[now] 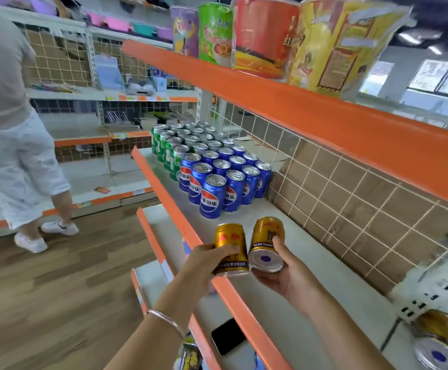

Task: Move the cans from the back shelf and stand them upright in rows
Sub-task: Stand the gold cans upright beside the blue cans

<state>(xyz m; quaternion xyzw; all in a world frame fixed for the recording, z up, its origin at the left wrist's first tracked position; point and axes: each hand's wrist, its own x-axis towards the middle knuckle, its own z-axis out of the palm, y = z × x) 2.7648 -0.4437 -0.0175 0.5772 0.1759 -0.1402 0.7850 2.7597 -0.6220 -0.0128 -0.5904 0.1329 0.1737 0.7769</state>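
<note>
The left gold can (pixel 228 236) bears red marks and a dark band; the right gold can (pixel 267 231) shows a silver base, purple-dotted. At 12 o'clock, blue cans (pixel 213 198) with red-white emblems, then green cans (pixel 168 153). The shelf edge (pixel 297 108) is orange.

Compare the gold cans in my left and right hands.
The left can shows its side, base hidden; the right can tips its silver base toward the camera. The left hand wraps its can from the side; the right hand cradles its from beneath. Both are gold.
</note>
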